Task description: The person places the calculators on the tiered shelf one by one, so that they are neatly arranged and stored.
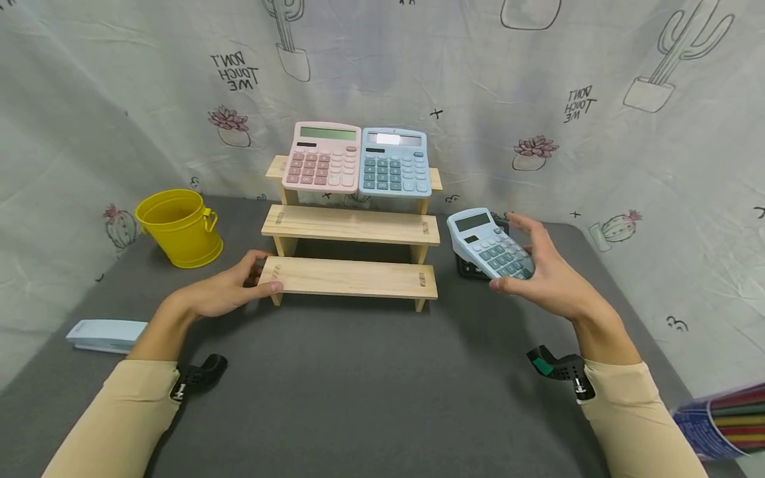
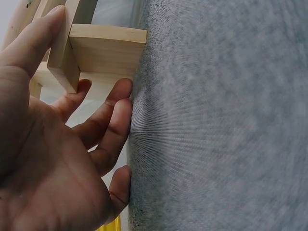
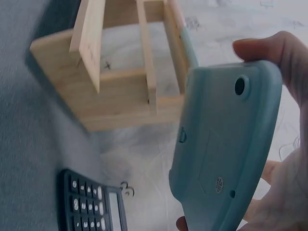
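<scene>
The stand [image 1: 352, 273] is pinched at its near left end by the left hand [image 1: 224, 289]; at right, a blue calculator [image 1: 490, 243] is gripped by the right hand [image 1: 557, 279] over a black calculator [image 1: 469, 268]. Far back, a pink calculator [image 1: 323, 158] is shelved.

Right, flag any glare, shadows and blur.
Head: glare on the display of the upper blue calculator; soft shadows on the grey tabletop beside the right sleeve. Left wrist: tabletop softens toward the right edge. Right wrist: underside of the held calculator looks shaded.
</scene>
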A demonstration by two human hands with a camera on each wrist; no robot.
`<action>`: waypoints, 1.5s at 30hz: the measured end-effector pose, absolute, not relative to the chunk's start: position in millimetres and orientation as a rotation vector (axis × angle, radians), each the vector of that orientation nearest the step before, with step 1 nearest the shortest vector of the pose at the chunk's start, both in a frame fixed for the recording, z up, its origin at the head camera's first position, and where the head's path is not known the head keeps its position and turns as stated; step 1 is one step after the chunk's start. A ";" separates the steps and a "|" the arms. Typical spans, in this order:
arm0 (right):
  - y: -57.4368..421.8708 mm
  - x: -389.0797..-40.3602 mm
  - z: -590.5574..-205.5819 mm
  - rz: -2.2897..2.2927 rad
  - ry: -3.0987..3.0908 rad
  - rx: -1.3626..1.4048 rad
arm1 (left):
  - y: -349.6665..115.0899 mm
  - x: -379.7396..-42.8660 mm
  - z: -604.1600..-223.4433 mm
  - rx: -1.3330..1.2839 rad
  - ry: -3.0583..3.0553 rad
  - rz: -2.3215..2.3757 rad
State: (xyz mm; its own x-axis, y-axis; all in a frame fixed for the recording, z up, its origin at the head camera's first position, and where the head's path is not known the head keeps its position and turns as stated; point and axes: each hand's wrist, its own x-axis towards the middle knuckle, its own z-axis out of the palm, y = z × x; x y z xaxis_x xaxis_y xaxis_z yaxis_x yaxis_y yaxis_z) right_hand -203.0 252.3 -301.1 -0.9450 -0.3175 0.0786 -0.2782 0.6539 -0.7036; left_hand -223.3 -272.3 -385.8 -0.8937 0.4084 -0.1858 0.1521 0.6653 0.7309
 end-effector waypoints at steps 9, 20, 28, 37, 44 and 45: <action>226.4 -202.6 -295.9 -1.194 2.730 -0.632 | -272.8 -223.1 -382.4 0.432 2.539 1.061; 189.9 -211.8 -294.0 -1.117 2.778 -0.808 | -273.7 -224.0 -383.2 0.407 2.534 1.068; 164.3 -219.1 -296.2 -1.058 2.774 -0.959 | -272.1 -224.0 -383.9 0.405 2.536 1.057; 145.2 -220.4 -298.8 -1.039 2.783 -1.010 | -270.8 -223.8 -384.4 0.384 2.519 1.076; 131.8 -222.0 -300.9 -1.019 2.805 -1.034 | -270.9 -223.8 -384.4 0.393 2.517 1.080; 129.5 -222.2 -300.9 -1.004 2.812 -1.035 | -270.8 -223.6 -384.5 0.393 2.513 1.084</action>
State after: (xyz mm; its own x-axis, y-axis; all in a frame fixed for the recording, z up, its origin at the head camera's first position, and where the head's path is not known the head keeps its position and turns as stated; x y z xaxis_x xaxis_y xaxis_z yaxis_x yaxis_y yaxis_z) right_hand -222.2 129.5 -300.9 -0.7852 -0.5772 0.2244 -0.5888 0.5835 -0.5594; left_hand -223.6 -270.8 -384.5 -0.8910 0.3934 -0.2265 0.1052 0.6644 0.7400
